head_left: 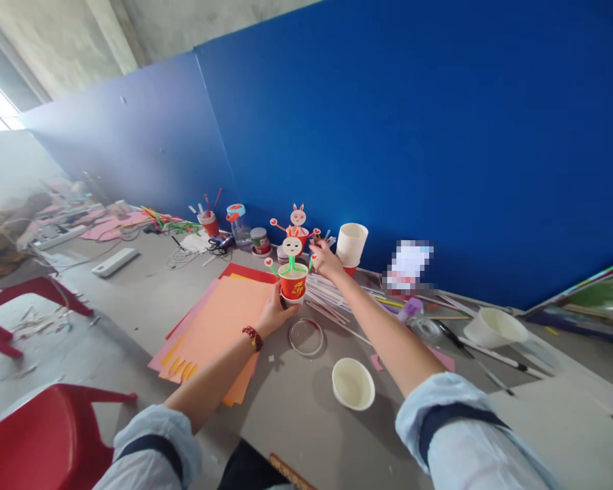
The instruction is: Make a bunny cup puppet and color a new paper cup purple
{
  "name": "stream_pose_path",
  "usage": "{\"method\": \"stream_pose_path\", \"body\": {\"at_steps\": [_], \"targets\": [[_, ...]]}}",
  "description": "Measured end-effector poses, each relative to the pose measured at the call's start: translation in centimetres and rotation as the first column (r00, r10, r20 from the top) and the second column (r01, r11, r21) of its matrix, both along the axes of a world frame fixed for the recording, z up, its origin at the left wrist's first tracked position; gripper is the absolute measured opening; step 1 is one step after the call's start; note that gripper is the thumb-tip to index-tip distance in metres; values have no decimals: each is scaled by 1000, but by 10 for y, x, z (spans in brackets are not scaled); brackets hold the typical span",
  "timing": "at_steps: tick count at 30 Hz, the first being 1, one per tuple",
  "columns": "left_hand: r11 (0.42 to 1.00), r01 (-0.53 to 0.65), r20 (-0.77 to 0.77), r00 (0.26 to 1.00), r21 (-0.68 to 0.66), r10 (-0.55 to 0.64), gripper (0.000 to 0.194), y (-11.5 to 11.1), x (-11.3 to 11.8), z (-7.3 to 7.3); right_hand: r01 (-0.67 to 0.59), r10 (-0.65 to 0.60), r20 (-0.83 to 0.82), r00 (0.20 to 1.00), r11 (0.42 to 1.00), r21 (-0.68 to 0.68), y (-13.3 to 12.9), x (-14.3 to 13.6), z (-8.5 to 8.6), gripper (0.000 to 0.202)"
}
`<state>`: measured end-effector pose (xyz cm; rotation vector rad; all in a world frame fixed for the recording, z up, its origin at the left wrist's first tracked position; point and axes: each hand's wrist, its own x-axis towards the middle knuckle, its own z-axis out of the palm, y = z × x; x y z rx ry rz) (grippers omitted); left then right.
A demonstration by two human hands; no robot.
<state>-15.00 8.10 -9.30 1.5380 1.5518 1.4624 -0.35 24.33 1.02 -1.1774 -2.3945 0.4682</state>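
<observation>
My left hand (274, 314) is closed around the lower part of a red paper cup (293, 287) with a yellow print, held just above the table. A white paper rabbit face (292, 246) rises from this cup on green pipe cleaners, with a heart-marked paw at each side. My right hand (327, 263) reaches past the cup's right side, fingers bent together near some pens (329, 238); what they pinch, if anything, is too small to make out. Behind stands a second rabbit figure (298, 218) on a red cup, partly hidden by the first.
Stacked orange paper sheets (229, 306) lie on the left. A tape ring (306, 337) and a white paper cup (353, 384) are in front. Stacked white cups (352, 243) stand by the blue partition (413, 136). Thin sticks (332, 309) lie under my right arm. A red stool (45, 435) is lower left.
</observation>
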Motion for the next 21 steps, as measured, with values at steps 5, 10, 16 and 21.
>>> {"method": "stream_pose_path", "body": {"at_steps": [5, 10, 16, 21], "targets": [[1000, 3, -3, 1000, 5, -3, 72, -1, 1, 2, -6, 7, -18, 1000, 1000, 15, 6, 0, -3, 35], [1000, 4, -14, 1000, 3, -4, 71, -2, 1, 3, -56, 57, -42, 997, 998, 40, 9, -1, -3, 33], [1000, 10, -4, 1000, 2, -10, 69, -1, 1, 4, -35, 39, -71, 997, 998, 51, 1, 2, -3, 41], [999, 42, 29, 999, 1, -42, 70, 1, 0, 0, 0, 8, -108, 994, 998, 67, -8, 8, 5, 56]]}}
